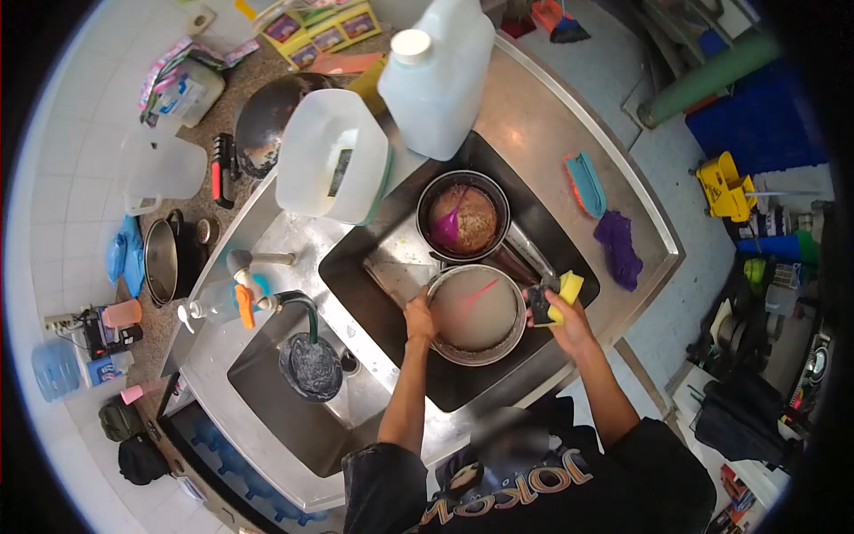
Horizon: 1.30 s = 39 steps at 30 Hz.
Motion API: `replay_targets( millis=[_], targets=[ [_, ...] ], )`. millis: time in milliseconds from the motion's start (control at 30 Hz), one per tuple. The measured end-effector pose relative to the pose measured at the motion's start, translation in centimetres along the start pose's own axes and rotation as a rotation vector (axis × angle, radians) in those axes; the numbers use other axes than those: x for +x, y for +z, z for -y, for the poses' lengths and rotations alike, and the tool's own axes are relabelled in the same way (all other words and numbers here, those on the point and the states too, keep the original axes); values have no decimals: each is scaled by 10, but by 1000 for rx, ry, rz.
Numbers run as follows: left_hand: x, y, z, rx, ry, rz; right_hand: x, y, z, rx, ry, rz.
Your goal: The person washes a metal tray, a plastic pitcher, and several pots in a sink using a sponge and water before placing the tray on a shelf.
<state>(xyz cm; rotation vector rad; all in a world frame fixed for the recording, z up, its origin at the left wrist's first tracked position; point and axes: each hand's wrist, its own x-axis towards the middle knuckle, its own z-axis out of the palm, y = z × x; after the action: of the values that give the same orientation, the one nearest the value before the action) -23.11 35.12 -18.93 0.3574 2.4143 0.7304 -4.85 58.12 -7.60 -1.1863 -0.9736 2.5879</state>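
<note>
fingers of left hand touch the pot, right hand the sponge.

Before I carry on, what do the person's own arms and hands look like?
The left hand and right hand are gloveless, and the forearms are uncovered below short black sleeves. The sleeves belong to a black shirt with large, light-edged lettering across the front.

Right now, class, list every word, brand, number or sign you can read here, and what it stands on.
"JOK", on the black shirt; its remaining letters are unclear.
Yellow packaging: print too small to read.
Plastic tub: label too blurred to read.
Nothing else is legible.
</note>
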Motion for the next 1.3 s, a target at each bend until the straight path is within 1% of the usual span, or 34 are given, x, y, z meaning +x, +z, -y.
replay_targets(
  millis=[67, 100, 133, 200, 233, 267, 333, 367, 400, 467, 500, 567, 667, 800, 833, 900, 1000, 1067, 1167, 1300],
  targets=[
    [-9, -13, -9, -28, 66, 73, 8, -12, 4, -22, -3, -3],
    [-19, -12, -9, -60, 119, 34, 10, -16, 5, -33, 17, -10],
    [-27, -13, -14, -50, 118, 41, 14, -19, 6, -43, 30, -15],
    [-53, -28, -52, -106, 157, 7, 18, -24, 2, -30, 28, -48],
    [-61, -28, -72, 29, 184, -56, 21, -20, 7, -41, 66, -24],
    [-65, -24, -78, 36, 187, -48, 20, -18, 9, -53, 103, 4],
    [-67, -15, -93, 153, 276, -93, 22, -18, 11, -47, 77, 47],
    [-67, -12, -98, 205, 262, -110, 18, -16, 12, -52, 90, 51],
    [-70, -13, -100, 214, 267, -111, 13, -15, 12, -54, 108, 53],
    [-76, -17, -108, 331, 378, -124, 8, -21, 11, -45, 103, 76],
    [-81, -24, -112, 341, 385, -127, 3, -22, 13, -41, 97, 66],
    [-87, -44, -119, 421, 519, -180, -5, -26, 19, -30, 79, 62],
    [-93, -70, -122, 414, 668, -338, -18, -34, 27, 28, 61, 30],
    [-101, -101, -123, 527, 949, -532, -27, -43, 31, 84, 18, 52],
    [-103, -108, -127, 532, 955, -538, -29, -45, 32, 116, 19, 45],
    [-110, -120, -139, 561, 1083, -667, -31, -49, 32, 149, 20, 44],
    [-120, -138, -149, 609, 1104, -711, -29, -50, 29, 123, 0, 68],
    [-128, -145, -159, 596, 1124, -742, -31, -49, 30, 134, -30, 122],
    [-142, -154, -163, 599, 1208, -789, -33, -46, 28, 134, -29, 119],
    [-152, -158, -164, 587, 1219, -875, -30, -45, 21, 126, -18, 125]
  ],
)
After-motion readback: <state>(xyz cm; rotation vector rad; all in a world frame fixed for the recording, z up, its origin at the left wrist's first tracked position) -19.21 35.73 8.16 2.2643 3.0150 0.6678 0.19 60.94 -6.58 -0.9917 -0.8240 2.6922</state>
